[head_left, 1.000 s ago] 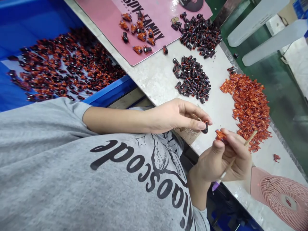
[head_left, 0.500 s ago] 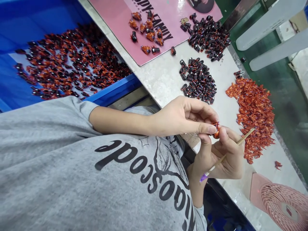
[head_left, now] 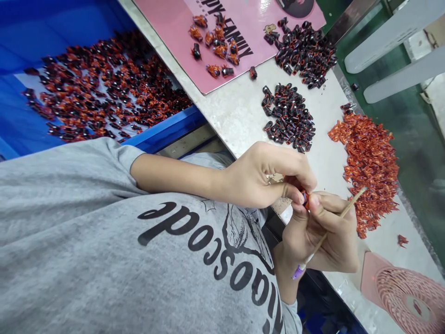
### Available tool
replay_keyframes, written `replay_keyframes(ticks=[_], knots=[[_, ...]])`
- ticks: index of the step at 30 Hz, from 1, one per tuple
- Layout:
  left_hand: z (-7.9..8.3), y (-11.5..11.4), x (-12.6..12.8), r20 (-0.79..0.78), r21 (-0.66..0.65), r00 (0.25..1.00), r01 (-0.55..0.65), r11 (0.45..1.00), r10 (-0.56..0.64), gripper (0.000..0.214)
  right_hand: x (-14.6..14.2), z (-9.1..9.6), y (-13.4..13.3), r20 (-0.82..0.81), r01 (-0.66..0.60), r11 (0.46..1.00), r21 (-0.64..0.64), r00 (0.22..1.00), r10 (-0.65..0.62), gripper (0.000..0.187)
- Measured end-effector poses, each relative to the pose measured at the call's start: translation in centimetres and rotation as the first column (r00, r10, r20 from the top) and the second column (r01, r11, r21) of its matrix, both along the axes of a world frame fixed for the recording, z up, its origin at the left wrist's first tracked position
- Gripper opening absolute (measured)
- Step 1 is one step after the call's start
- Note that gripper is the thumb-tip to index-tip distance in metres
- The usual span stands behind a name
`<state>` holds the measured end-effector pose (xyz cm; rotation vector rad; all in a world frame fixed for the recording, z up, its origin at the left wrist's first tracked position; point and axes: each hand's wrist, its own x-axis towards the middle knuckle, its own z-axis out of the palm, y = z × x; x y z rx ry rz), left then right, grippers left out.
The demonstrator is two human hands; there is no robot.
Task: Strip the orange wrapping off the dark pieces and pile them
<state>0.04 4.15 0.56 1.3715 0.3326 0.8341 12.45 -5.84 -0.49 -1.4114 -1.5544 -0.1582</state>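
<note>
Pale bench (head_left: 236,111) observed, blue bin (head_left: 163,134) beside it. Small orange-and-black part (head_left: 305,198) is pinched between nearly closed left hand (head_left: 267,176) and right hand (head_left: 323,236); wooden stick (head_left: 351,206) is gripped by the latter.

The white table (head_left: 229,111) carries a pink printed mat (head_left: 163,14) at 12 o'clock, with a loose scatter of orange-and-black pieces (head_left: 215,46) lying on it. At 1 o'clock a heap of black pieces (head_left: 306,53) straddles the mat's edge, and a second heap of black pieces (head_left: 288,118) sits apart from it on the table at 2 o'clock. A large heap of orange pieces (head_left: 370,171) lies at 3 o'clock, with one stray orange piece (head_left: 402,240) just beyond it at 4 o'clock, near a pink fan (head_left: 406,301).
</note>
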Motion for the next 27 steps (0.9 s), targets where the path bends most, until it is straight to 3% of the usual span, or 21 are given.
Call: replay_keyframes(ticks=[3,5,8,13,17,19,27], knots=[[-0.2,0.0,0.2,0.028,-0.027,1.0,0.008,1.0,-0.007,0.012,0.0,0.4,0.4,-0.057,-0.016,0.989,0.148,0.998,0.025,0.014],[-0.6,0.2,0.4,0.068,-0.078,0.997,0.034,0.996,-0.029,0.007,0.2,0.4,0.6,-0.09,-0.034,0.991,0.131,0.995,0.046,0.018],[-1.2,0.4,0.7,0.151,-0.257,0.983,0.141,0.956,-0.105,0.012,0.6,0.3,0.5,-0.172,-0.062,0.995,0.076,0.982,0.075,0.027],[-1.9,0.4,1.0,0.311,-0.556,0.92,0.38,0.74,-0.239,0.021,0.9,-0.1,0.3,-0.245,-0.072,0.996,0.058,0.966,0.084,0.046],[-2.1,0.4,1.0,0.405,-0.661,0.866,0.5,0.559,-0.294,0.022,0.8,0.2,0.2,-0.225,-0.038,0.998,0.04,0.973,0.046,0.041],[-2.1,0.4,1.0,0.425,-0.685,0.854,0.519,0.511,-0.298,0.023,0.7,0.5,0.2,-0.213,-0.045,0.999,0.03,0.976,0.051,0.042],[-2.4,0.6,0.9,0.417,-0.677,0.846,0.532,0.509,-0.331,0.029,0.8,1.3,0.1,-0.099,-0.046,0.999,0.004,0.994,0.047,0.038]])
